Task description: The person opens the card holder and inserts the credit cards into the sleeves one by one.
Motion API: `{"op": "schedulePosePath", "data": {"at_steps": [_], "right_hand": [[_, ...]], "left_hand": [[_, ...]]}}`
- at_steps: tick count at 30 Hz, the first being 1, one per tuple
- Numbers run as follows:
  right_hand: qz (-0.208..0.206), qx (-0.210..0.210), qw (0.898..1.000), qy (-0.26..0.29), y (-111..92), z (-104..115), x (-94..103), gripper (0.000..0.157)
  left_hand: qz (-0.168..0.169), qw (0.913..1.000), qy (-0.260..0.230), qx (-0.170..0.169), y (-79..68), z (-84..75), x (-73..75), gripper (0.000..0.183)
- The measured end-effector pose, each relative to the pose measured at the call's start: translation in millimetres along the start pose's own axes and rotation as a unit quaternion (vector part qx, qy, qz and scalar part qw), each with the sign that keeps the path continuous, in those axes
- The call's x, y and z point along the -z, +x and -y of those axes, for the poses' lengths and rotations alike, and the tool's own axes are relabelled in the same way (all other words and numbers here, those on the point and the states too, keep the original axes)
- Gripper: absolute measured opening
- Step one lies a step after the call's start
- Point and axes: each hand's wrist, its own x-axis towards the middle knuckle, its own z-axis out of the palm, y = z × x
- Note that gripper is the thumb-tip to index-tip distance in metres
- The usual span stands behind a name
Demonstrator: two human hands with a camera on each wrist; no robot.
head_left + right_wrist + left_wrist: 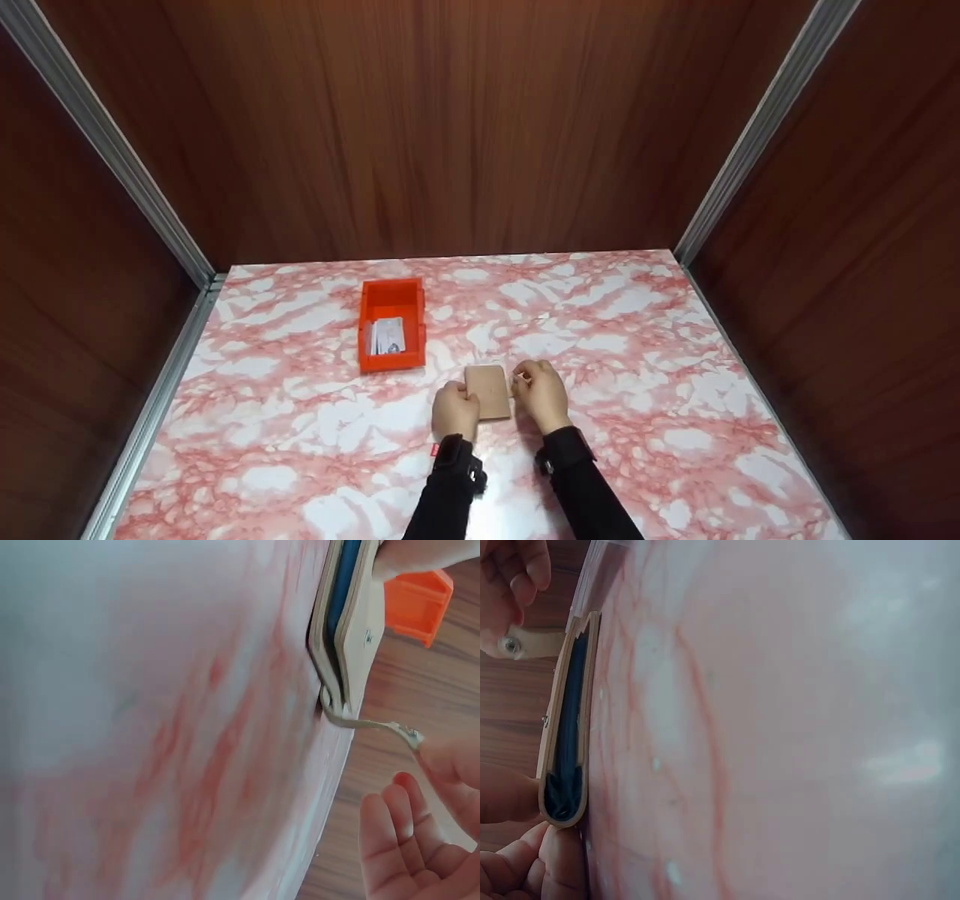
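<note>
A tan card wallet (489, 391) with a dark blue inside lies folded on the table between the hands. My left hand (456, 411) grips its folded left edge, thumb on top and fingers low against the side. From the wallet's right side a narrow strap (364, 723) with a metal snap sticks out. My right hand (543, 394) pinches the end of that strap between thumb and forefinger, the other fingers loosely bent. On the wallet's upper cover sits the matching snap stud (368, 637); the strap stands apart from it.
An orange-red bin (392, 361) stands behind and left of the wallet, with white printed cards (389, 335) in its near part. The red-and-white marbled table (637, 420) is bounded by dark wood panels (450, 135) at the back and sides.
</note>
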Motion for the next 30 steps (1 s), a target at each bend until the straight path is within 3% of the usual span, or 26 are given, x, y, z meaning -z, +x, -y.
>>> {"op": "schedulePosePath", "data": {"at_steps": [6,13,22,30], "right_hand": [[-0.002,0.003,1.0,-0.02,-2,-8,1.5,0.02],[0.015,0.003,0.999,-0.04,-3,-12,2.4,0.011],[0.059,-0.02,0.996,-0.06,0,-18,0.9,0.011],[0.1,-0.056,0.991,-0.075,1,-17,1.4,0.011]], "left_hand": [[-0.002,1.0,0.002,-0.002,-0.2,2.1,-0.9,0.015],[-0.001,1.0,-0.001,0.001,0.2,1.9,-1.3,0.015],[-0.003,1.0,-0.008,0.003,-0.6,1.0,-1.6,0.015],[-0.011,0.9998,-0.007,-0.016,-0.6,2.6,-1.9,0.014]]}}
